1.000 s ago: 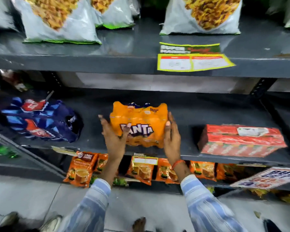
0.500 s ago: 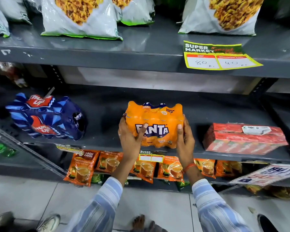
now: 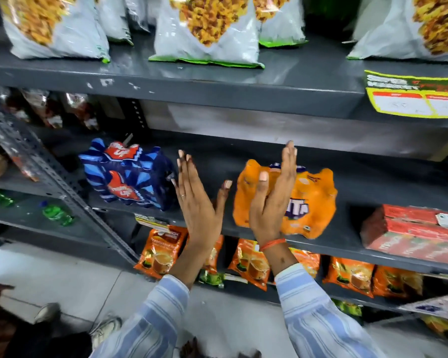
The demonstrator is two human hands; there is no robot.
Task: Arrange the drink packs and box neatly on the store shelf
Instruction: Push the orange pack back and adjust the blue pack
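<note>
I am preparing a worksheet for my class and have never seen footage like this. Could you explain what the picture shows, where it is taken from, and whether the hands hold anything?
There is no machine here: a person wears a camera on the head, looking down at their own two hands in striped sleeves. They face a grey store shelf. On it, from left to right, lie a blue drink pack, an orange Fanta pack and a red box. The left hand is open and flat in the gap between the two packs, holding nothing. The right hand is open too, in front of the Fanta pack's left part. Snack bags stand on the shelf above.
</note>
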